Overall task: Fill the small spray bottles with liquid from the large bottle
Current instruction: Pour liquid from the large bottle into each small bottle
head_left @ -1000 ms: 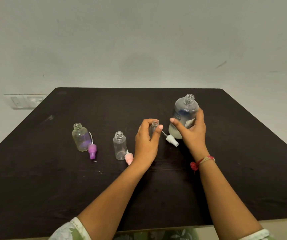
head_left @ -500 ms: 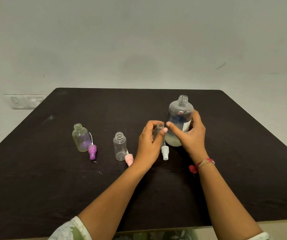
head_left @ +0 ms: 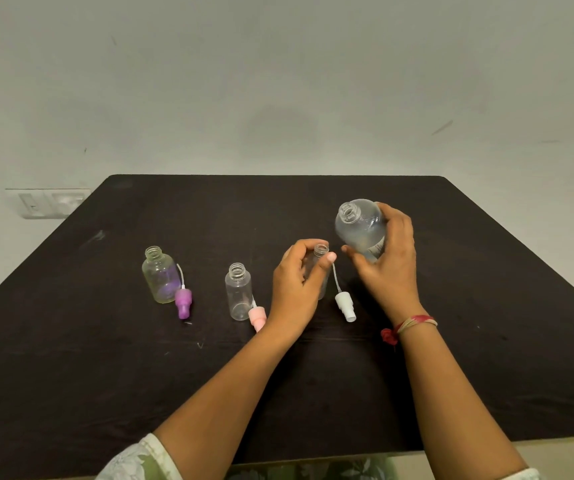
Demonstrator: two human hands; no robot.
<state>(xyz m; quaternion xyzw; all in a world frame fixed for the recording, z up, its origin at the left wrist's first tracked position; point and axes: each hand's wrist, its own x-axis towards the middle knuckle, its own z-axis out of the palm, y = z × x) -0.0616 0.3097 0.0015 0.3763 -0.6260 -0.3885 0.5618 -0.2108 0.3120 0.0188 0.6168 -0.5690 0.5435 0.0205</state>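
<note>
large bottle [head_left: 360, 230]: clear plastic, seen as glossy and smooth.
near small bottle [head_left: 320, 251]: just left of the large bottle; clear, smooth plastic.
middle small bottle [head_left: 239, 294]: farther left of the large bottle; clear, glossy plastic.
far small bottle [head_left: 159, 275]: farthest left of the large bottle; clear plastic, tinted purple low down.
purple spray cap [head_left: 183, 303], pink spray cap [head_left: 257, 316], white spray cap [head_left: 345, 306]: opaque plastic, duller than the bottles.
table [head_left: 105, 358]: dark, matt, faintly scuffed.
wrist thread [head_left: 413, 323]: red and yellowish twisted thread.
</note>
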